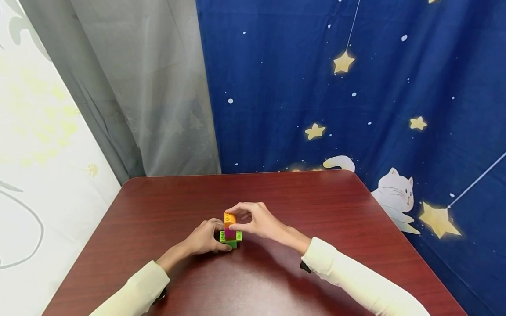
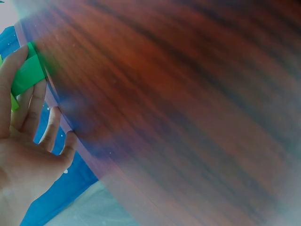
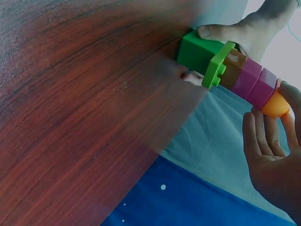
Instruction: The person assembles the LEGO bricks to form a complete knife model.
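Observation:
A tower of toy building bricks stands upright on the table. At its foot is a green brick (image 3: 195, 54), topped by a lime green plate (image 3: 217, 66) with studs. Above these come a brown brick (image 3: 233, 70), then two magenta bricks (image 3: 254, 84), and a rounded orange brick (image 1: 229, 219) at the top. My left hand (image 1: 203, 238) grips the green base, thumb in front and fingers behind. With thumb and fingertips, my right hand (image 1: 258, 222) pinches the orange brick. In the left wrist view only the green base and a lime edge show.
The dark red wooden table (image 1: 300, 193) has rounded far corners. Behind it hang a grey curtain (image 1: 158, 87) and a blue curtain (image 1: 276, 87) with stars and a white cat. A pale patterned curtain (image 1: 47, 175) hangs at the left.

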Motion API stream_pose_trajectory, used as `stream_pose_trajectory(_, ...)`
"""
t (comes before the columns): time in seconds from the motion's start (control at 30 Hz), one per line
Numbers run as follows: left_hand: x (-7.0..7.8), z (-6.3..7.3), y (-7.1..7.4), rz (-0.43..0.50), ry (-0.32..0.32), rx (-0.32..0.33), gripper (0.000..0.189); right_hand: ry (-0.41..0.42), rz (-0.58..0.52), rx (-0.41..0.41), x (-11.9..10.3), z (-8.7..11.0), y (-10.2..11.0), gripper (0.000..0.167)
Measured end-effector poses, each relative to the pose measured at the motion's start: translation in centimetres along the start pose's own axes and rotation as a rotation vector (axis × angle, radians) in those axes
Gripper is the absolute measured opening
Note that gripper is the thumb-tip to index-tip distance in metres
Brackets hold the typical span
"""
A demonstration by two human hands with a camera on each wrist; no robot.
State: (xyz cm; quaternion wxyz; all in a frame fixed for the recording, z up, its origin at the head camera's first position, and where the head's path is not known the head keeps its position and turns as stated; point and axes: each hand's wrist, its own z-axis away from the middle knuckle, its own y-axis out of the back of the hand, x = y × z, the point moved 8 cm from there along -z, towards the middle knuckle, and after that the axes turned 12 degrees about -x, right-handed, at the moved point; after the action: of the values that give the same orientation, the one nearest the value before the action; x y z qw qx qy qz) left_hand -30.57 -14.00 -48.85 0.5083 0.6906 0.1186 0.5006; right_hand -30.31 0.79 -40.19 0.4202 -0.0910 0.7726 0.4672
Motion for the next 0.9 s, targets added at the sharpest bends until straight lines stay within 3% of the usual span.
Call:
stream_pose_trajectory(0.23, -0.4, 0.1, 0.1, -0.002, 0.012, -0.003, 0.037, -0.005, -0.060, -0.009, 0.5, -0.2, -0.4, 0.040)
stream_pose_trajectory(0.47, -0.3, 0.5, -0.1, -0.012, 0.033, -0.014, 0.041, 0.060, -0.091, 0.029, 0.9, 0.1, -1.2, 0.041)
stream_pose_trajectory(0.67, 0.9, 1.1, 0.0, -0.043, -0.035, -0.008, 0.045, 0.127, -0.089, 0.057, 1.5, 1.0, -2.5, 0.047)
stream_pose_trajectory(0.9, 2.1, 2.3, 0.5, 0.056, -0.116, 0.053, 0.045, 0.080, -0.054, 0.048, 2.4, 2.2, -3.4, 0.066)
